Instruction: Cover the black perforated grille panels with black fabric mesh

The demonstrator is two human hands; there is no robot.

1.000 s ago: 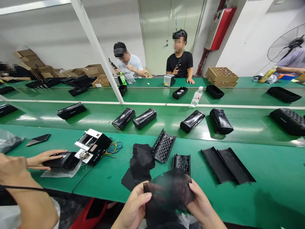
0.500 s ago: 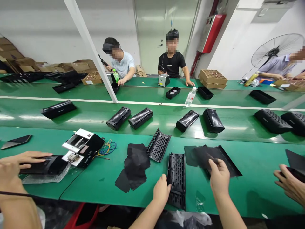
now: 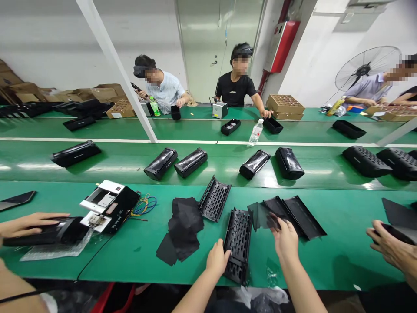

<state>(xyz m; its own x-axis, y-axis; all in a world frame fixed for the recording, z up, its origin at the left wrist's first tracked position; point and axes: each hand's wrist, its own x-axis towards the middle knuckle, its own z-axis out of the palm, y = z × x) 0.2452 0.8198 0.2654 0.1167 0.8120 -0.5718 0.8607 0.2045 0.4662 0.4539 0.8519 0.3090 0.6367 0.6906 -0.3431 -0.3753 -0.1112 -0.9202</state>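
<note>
The left hand (image 3: 217, 257) clasps the perforated panel (image 3: 239, 234) on the counter (image 3: 130, 263), likely steadying it, while the right hand (image 3: 284, 234) pinches a dark sheet (image 3: 264, 216) by its edge just beside, probably leaving its face clear.

A white wall (image 3: 146, 26) fills the upper left of the frame, with cardboard boxes (image 3: 100, 92) piled before it. A pale green door (image 3: 197, 52) stands at upper centre. To its right hang a red-and-white cabinet (image 3: 286, 45) and a large round fan (image 3: 363, 69). A slanting white post (image 3: 115, 65) rises beyond the green worktop (image 3: 130, 261), and light glares off the green strip (image 3: 130, 167) across mid-frame.
</note>
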